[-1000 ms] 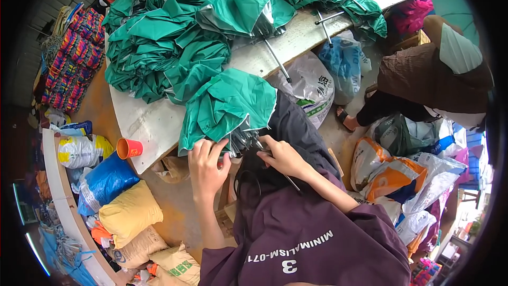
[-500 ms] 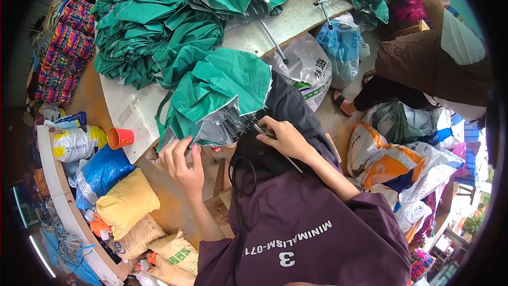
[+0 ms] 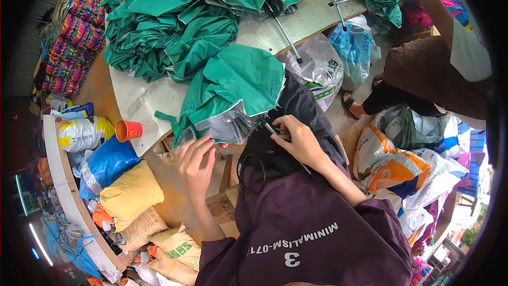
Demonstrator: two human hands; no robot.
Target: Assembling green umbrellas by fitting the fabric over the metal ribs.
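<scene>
A green umbrella [image 3: 233, 79] with a silver-grey underside lies bunched and partly folded at the table's near edge, its shaft toward me. The fingers of my right hand [image 3: 299, 140] are closed around the thin metal shaft [image 3: 270, 128], just below the rib ends. Beside the canopy's lower left edge is my left hand [image 3: 196, 165]; its fingers are loosely bent and apart from the thumb, with nothing visible between them. Its fingertips are at the fabric edge, and I cannot tell whether they touch it. A green strap [image 3: 165, 116] sticks out at the canopy's left.
More green umbrellas [image 3: 164, 26] are heaped on the white table [image 3: 127, 95], some shafts jutting over its edge. A red cup [image 3: 128, 130] stands at the table's left corner. Stuffed sacks [image 3: 132, 193] lie left, plastic bags [image 3: 394, 167] right. Another person [image 3: 428, 69] is at the right.
The view has shifted slightly, so the scene sits further right. My right hand keeps its hold on the shaft; my left fingers stay by the canopy edge, a little more bent. The other person's arm reaches toward the table.
</scene>
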